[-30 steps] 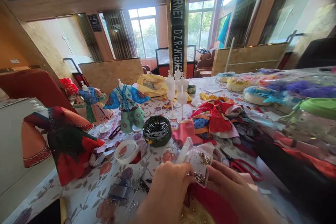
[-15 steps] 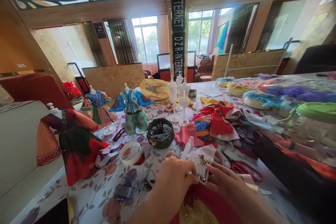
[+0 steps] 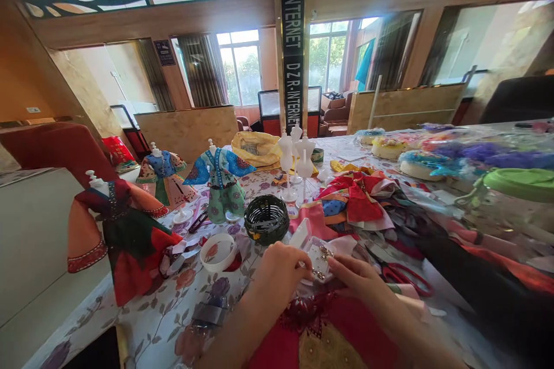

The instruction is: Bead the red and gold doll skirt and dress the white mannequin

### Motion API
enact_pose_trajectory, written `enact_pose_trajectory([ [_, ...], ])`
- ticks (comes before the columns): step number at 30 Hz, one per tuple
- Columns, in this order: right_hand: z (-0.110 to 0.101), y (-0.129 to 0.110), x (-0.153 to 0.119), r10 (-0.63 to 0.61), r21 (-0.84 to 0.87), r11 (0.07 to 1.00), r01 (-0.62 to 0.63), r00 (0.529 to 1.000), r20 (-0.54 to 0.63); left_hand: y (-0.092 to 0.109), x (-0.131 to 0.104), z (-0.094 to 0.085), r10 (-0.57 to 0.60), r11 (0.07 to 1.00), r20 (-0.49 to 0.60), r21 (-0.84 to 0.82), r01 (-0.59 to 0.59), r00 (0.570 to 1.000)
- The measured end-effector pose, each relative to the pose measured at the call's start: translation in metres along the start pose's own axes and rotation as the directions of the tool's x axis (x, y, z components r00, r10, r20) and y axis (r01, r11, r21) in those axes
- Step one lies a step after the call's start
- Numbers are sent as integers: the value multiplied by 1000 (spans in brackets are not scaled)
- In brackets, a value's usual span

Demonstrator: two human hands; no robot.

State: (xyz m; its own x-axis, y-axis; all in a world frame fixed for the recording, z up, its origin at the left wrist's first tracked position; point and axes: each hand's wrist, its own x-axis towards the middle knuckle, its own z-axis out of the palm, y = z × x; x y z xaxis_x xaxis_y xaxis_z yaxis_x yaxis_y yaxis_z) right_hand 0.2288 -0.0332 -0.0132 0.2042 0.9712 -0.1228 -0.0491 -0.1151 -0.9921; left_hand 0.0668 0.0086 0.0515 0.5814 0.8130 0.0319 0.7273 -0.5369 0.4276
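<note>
Floral-covered bench (image 3: 149, 323) sits under the open box (image 3: 312, 248), right hand (image 3: 355, 274) grasping its side, likely to keep beads (image 3: 324, 252) in; left hand (image 3: 280, 268) curls beside them, can't tell if gripping.

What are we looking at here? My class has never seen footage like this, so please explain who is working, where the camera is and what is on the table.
There is no robot here: a person works with two bare hands. Every picture comes from one camera worn on their head, looking forward and down.

The left hand and right hand meet at a small open box of tiny shiny pieces. Whether the left fingers pinch one is too small to tell. Red and gold cloth lies nearest the person.

On the flowered tablecloth stand three clothed doll forms and some bare white ones. A dark woven basket, red-handled scissors and a fabric heap lie around.
</note>
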Motion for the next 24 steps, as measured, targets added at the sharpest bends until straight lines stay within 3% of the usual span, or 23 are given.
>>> enact_pose_trajectory([
  [6, -5, -3, 11, -174, -156, 973, 168, 984, -25, -6, 0, -7, -33, 998, 13, 57, 32, 999],
  [12, -7, 5, 11, -279, -204, 945, 254, 955, -101, -16, 8, -4, -126, 982, 184, 161, 97, 975],
  [17, -18, 3, 8, -329, -233, 926, 297, 938, -109, -23, 10, -4, -191, 951, 230, 285, 122, 954],
  [24, -28, 14, 11, -383, -302, 887, 350, 922, -56, -28, 18, -3, -290, 902, 402, 418, 108, 868],
])
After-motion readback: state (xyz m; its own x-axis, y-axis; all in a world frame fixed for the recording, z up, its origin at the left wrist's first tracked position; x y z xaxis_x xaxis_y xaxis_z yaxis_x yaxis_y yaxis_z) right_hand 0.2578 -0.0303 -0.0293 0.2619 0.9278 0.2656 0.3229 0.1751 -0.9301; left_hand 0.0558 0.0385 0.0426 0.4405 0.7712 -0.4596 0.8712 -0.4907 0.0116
